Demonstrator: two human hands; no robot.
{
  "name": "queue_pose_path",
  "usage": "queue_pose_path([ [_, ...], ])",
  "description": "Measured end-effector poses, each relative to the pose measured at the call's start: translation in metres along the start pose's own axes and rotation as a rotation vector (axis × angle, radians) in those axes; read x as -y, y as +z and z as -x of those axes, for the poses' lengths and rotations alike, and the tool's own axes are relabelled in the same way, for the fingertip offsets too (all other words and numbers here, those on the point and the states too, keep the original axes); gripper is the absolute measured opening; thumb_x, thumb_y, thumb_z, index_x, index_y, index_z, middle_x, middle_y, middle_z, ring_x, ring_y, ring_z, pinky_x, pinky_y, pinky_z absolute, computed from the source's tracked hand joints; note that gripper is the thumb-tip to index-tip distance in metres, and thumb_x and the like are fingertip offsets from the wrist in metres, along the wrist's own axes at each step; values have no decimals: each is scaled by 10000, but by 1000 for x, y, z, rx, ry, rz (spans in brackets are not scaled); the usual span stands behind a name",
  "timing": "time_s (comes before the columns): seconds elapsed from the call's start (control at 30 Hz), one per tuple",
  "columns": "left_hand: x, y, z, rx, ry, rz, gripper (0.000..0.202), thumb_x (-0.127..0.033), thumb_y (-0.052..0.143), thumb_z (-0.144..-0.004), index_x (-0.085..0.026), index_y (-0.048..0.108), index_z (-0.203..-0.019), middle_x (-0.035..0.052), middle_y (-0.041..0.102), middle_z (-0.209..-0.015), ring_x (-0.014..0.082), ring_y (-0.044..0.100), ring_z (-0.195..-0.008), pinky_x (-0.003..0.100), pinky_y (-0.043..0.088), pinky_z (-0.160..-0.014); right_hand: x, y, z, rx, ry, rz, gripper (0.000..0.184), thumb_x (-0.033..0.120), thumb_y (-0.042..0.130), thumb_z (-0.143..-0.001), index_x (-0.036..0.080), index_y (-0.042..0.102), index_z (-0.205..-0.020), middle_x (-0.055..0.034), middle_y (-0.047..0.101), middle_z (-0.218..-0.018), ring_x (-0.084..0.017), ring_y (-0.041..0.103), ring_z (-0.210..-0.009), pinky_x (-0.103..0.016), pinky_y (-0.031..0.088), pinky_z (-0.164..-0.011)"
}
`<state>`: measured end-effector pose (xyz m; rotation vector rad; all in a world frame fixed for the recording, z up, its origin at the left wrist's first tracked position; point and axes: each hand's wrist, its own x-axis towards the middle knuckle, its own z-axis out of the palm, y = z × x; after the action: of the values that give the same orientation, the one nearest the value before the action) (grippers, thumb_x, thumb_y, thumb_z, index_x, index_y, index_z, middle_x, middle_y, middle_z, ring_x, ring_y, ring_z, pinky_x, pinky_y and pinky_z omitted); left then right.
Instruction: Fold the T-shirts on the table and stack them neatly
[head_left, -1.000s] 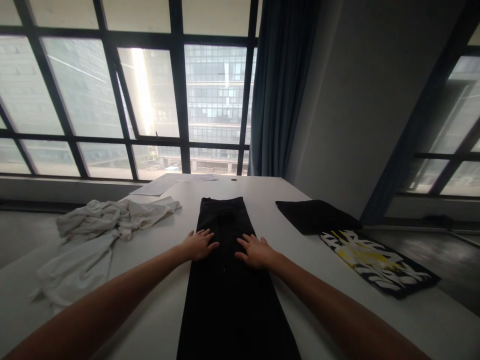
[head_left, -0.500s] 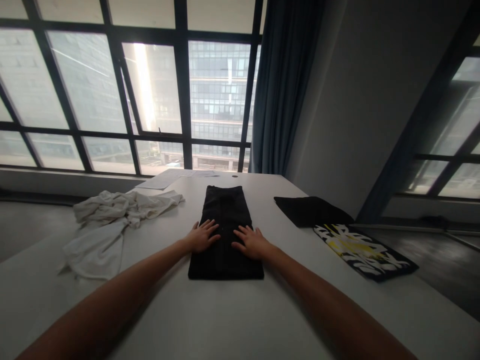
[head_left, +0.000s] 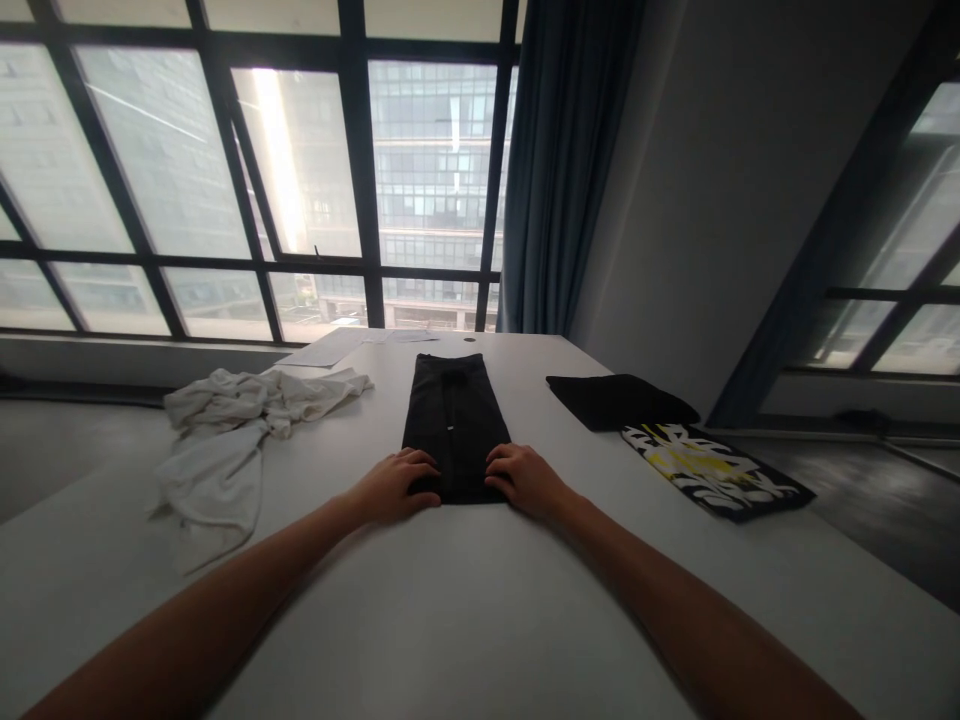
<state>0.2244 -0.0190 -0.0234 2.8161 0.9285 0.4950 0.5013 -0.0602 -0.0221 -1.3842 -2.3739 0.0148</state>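
Observation:
A folded black garment [head_left: 459,420], which looks like trousers, lies lengthwise on the white table [head_left: 465,610]. Its narrower end, like a waistband, points toward the window. My left hand [head_left: 401,485] is at the near left corner, fingers bent over the side edge and thumb along the near edge. At the near right corner my right hand [head_left: 529,480] mirrors it, with fingers curled on the cloth and thumb low. Both hands look closed on the cloth; the parts under the fingers are hidden.
A crumpled white cloth [head_left: 225,430] is spread on the left. To the right lie a folded black cloth [head_left: 622,400] and a dark folded garment with white and yellow print [head_left: 712,470]. Paper sheets [head_left: 326,348] rest at the far edge, before the window and blue curtain [head_left: 551,170].
Both hands have gone from lying flat on the middle of the black trousers to the near corners, and their fingers have curled in. The view has tilted down slightly.

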Motion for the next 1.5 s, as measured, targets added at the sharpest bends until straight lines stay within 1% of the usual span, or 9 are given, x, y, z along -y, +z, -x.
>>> queue_pose_path([
  [0.37,-13,-1,-2,-283,-86,114,338,-356,411,-994,-206,713,-975,54,720,-1012,192,655,-937,309,496,-852,-6,-34,8,-84,105,51,167,217,534,-935,195,699,-915,-75,704,-1009,-212,637,-944,-374,454,-885],
  [0.47,-17,2,-2,-235,-42,126,339,-372,420,-993,-216,718,-1029,53,722,-1055,202,648,-987,328,488,-895,-3,-29,9,-68,80,45,201,356,601,-912,206,713,-985,-84,697,-1101,-235,636,-1002,-404,447,-928],
  [0.6,-19,4,1,-112,-20,26,401,-512,647,-846,-227,714,-1120,69,698,-1134,262,622,-1036,390,482,-918,9,-12,7,-30,6,31,511,527,748,-759,217,692,-1162,-101,665,-1194,-277,613,-1070,-438,448,-956],
  [0.77,-15,5,1,-86,30,-17,248,-360,566,-921,-240,744,-1045,54,700,-1031,222,620,-980,343,486,-889,18,1,2,15,-74,9,171,278,628,-902,218,738,-1018,-65,708,-1067,-215,635,-985,-378,456,-915],
  [1.03,-15,-3,-1,-359,-13,163,311,-356,449,-980,-206,721,-973,66,698,-1009,191,635,-935,315,494,-861,11,-21,1,-328,97,-38,288,119,466,-925,191,660,-1126,-84,703,-1083,-218,626,-1000,-377,439,-925],
  [1.2,-14,-14,2,-83,172,177,346,-426,470,-969,-222,747,-930,62,723,-965,187,645,-909,309,491,-883,15,-27,6,11,-21,-199,212,312,548,-933,210,734,-946,-56,721,-948,-197,651,-894,-328,493,-842],
  [1.27,-8,-18,5,11,196,159,320,-421,497,-956,-229,752,-936,55,731,-966,184,653,-902,304,490,-894,10,-27,7,32,-1,-218,276,368,531,-947,206,748,-889,-57,721,-917,-197,657,-871,-328,503,-825],
  [1.4,14,-22,10,2,120,73,270,-216,534,-886,-238,726,-1075,53,717,-1114,212,632,-1041,341,483,-951,-15,-26,10,-41,106,-167,247,164,531,-904,207,752,-1006,-71,725,-1057,-215,663,-977,-354,499,-909],
  [1.5,28,-19,12,8,83,12,392,-96,531,-795,-242,717,-1108,52,694,-1204,234,607,-1121,389,457,-1012,-35,-22,13,-4,148,-84,442,2,561,-769,218,732,-1115,-80,692,-1183,-248,636,-1093,-400,474,-990],
])
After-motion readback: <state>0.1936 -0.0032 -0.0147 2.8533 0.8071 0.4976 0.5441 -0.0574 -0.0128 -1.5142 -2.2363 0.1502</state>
